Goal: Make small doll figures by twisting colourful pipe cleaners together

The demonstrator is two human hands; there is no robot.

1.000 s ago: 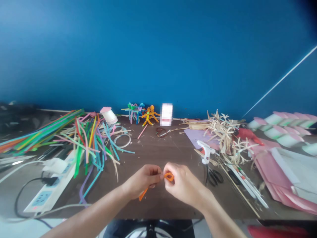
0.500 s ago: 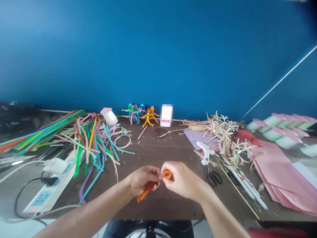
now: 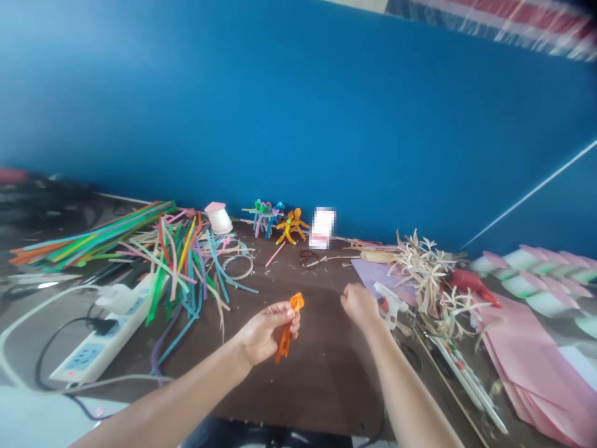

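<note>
Left hand (image 3: 265, 333) pinches orange fuzzy pipe-cleaner loop (image 3: 296, 302): light, soft, bendable, so hold the twisted stem. Right hand (image 3: 359, 305) loosely bunched, nothing visible in it, just beside white plastic hot-glue gun (image 3: 390, 305).

Bright orange pipe cleaner (image 3: 284, 339), deep blue wall (image 3: 298, 112), rainbow-coloured pipe cleaners (image 3: 177, 261), pale pink paper (image 3: 527, 367)

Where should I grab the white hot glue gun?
Grab the handle of the white hot glue gun, coming from above on the near side. It seems to lie flat with that handle pointing toward you, beside your right hand.
</note>
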